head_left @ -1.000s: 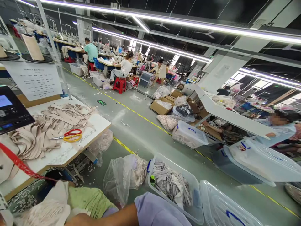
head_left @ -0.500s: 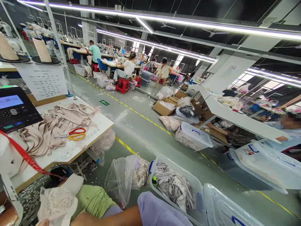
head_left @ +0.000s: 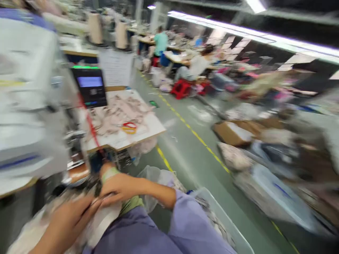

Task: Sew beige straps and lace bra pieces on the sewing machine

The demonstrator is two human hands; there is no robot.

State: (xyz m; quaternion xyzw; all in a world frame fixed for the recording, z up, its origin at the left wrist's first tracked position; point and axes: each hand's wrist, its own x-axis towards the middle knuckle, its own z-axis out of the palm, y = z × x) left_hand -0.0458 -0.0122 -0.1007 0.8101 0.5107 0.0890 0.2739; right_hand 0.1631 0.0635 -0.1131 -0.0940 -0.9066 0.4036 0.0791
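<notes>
My left hand (head_left: 67,218) is at the lower left with its fingers closed on a pale cream fabric piece (head_left: 106,218). My right hand (head_left: 123,187) comes in from the right in a lilac sleeve, and its bent fingers meet those of the left on the same fabric. More pale cloth (head_left: 29,229) bunches under and beside the left hand, blurred by motion. Part of the fabric is hidden beneath my hands. Just behind them, a green cloth (head_left: 131,204) lies on my lap.
A white sewing machine (head_left: 26,91) stands at left. Beige strips (head_left: 119,111) and scissors with red and yellow handles (head_left: 129,127) lie on a white tabletop (head_left: 150,127). A clear bin (head_left: 225,215) is at my right. Boxes (head_left: 230,134) and seated workers are farther off.
The view has swung left and down, bringing the sewing machine and both hands into sight. My hands now meet at the fabric; before, the lace piece showed at the lower left edge.
</notes>
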